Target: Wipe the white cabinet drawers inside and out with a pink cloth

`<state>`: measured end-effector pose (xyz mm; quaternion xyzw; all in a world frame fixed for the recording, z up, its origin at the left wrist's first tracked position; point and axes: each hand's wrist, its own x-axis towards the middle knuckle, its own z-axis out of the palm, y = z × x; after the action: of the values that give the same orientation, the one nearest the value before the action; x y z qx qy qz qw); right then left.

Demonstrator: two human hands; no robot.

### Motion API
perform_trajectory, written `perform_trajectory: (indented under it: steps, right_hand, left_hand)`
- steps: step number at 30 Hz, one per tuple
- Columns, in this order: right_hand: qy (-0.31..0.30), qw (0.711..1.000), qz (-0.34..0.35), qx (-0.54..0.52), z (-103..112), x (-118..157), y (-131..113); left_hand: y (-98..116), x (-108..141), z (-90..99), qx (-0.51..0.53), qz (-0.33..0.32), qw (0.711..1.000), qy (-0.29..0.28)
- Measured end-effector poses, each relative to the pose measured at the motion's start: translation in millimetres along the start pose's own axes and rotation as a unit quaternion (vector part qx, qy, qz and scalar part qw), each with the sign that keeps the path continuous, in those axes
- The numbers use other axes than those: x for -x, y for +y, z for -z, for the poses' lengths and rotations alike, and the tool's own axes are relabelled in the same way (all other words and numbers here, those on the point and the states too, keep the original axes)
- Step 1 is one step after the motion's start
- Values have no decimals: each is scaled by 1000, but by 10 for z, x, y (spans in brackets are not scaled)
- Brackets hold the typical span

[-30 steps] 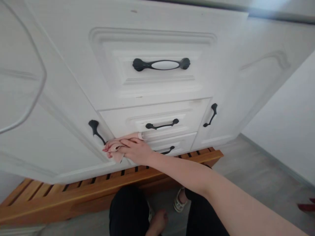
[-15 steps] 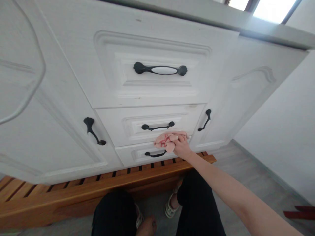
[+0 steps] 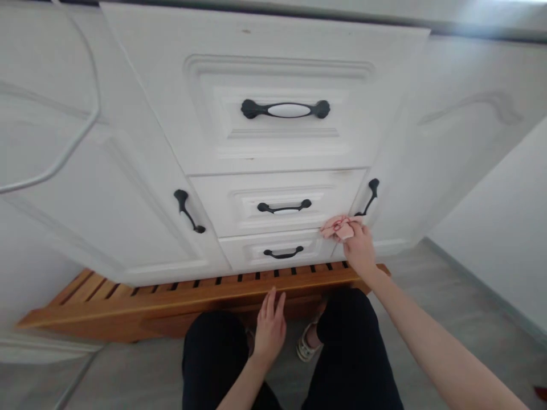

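1. Two bare hands in view, one person, facing a white cabinet [image 3: 145, 34].
2. Right hand [image 3: 359, 247]: fingers curled onto a bunched pink cloth [image 3: 337, 229]; grip closed on it, thumb placement can't be told.
3. Cloth position: against the cabinet front, at the right end of the seam between middle drawer [image 3: 209, 196] and bottom drawer [image 3: 237, 253], just beside the lower end of the right door handle [image 3: 371, 196].
4. Left hand [image 3: 270, 330]: fingers extended, slightly apart, nothing visible in its grasp. Sits near the front edge of the slatted wooden bench [image 3: 171, 299]; contact can't be told.
5. Cabinet hardware: dark handles on all three drawers, top handle [image 3: 288, 109] with a white oval inset; left door handle [image 3: 188, 212] also dark.
6. White cord [image 3: 70, 149] curves across the upper left.
7. Below: dark-trousered legs [image 3: 213, 364], one shoe [image 3: 305, 348] between them, grey floor [image 3: 431, 290].
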<state>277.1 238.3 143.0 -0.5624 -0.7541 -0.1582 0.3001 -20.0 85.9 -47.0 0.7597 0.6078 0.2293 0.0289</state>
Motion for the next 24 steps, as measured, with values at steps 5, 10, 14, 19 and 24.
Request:
perform_trajectory:
  steps: [5, 10, 14, 19, 24]
  right_hand:
    - [103, 984, -66, -128, 211, 283, -420]
    - [105, 958, -125, -237, 481, 730, -808]
    - [61, 910, -244, -328, 493, 1006, -1011]
    - [5, 773, -464, -433, 273, 1257, -1121]
    - [9, 759, -477, -443, 305, 1239, -1126]
  left_hand:
    - [309, -935, 458, -49, -37, 995, 76]
    - [406, -1298, 613, -13, -13, 999, 47]
    - [473, -1334, 668, 3, 9, 999, 41]
    - [508, -1429, 823, 28, 35, 998, 33]
    - [587, -1362, 901, 40, 50, 998, 30]
